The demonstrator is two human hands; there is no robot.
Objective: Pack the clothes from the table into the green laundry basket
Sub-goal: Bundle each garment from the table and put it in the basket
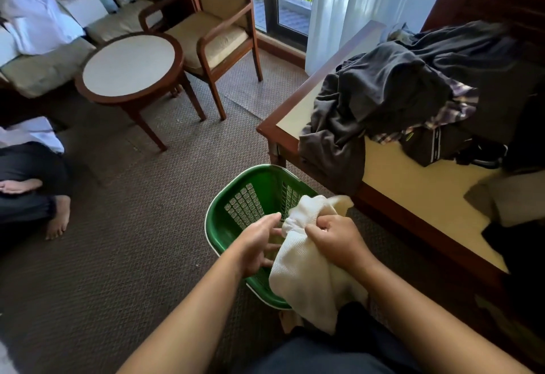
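The green laundry basket [236, 196] stands on the carpet beside the table's near corner. Over its right side hangs a cream-white knitted garment [306, 273], bunched at the top in my right hand [339, 241], which is shut on it. My left hand [259, 243] hovers over the basket's middle with fingers spread, fingertips close to the cloth, holding nothing. On the table [413, 179] lies a heap of dark grey clothes [392, 84] with a plaid piece [454, 114] beneath; one grey garment droops over the table edge toward the basket.
A black bag [442, 143] and more dark items sit on the table's right. A round side table [129, 63] and a wooden armchair [218, 34] stand further back. Another person's bare feet [56, 214] rest on the carpet at the left.
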